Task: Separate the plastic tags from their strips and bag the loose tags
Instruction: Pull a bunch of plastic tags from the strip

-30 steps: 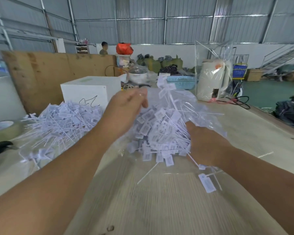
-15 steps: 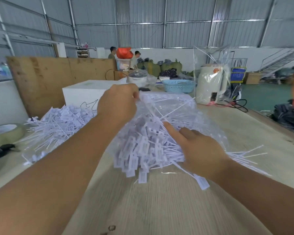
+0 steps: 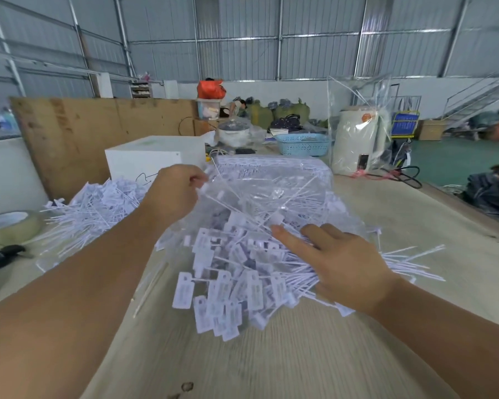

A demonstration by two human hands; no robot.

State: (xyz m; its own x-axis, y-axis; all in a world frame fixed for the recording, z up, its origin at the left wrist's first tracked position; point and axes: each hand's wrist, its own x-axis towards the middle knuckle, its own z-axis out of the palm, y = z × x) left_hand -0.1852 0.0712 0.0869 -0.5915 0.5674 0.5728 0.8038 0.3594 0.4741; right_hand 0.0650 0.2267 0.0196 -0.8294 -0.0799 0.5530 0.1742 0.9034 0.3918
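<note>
A clear plastic bag full of white plastic tags lies on the wooden table in the middle of the view. My left hand pinches the bag's upper edge and holds it up. My right hand lies on the tags at the bag's right side, fingers straight and spread, pressing on them. Thin tag tails stick out to the right past that hand. A second heap of white tags lies on the table at the left, behind my left forearm.
A tape roll and a black tool sit at the left edge. Behind the bag stand a white box, a blue basket and a bagged white appliance. A plywood board leans at the back left.
The bag has come down onto the table and spread out. My right hand has gone from gripping the bag's side to lying flat on the tags. My left hand keeps the bag's edge.
</note>
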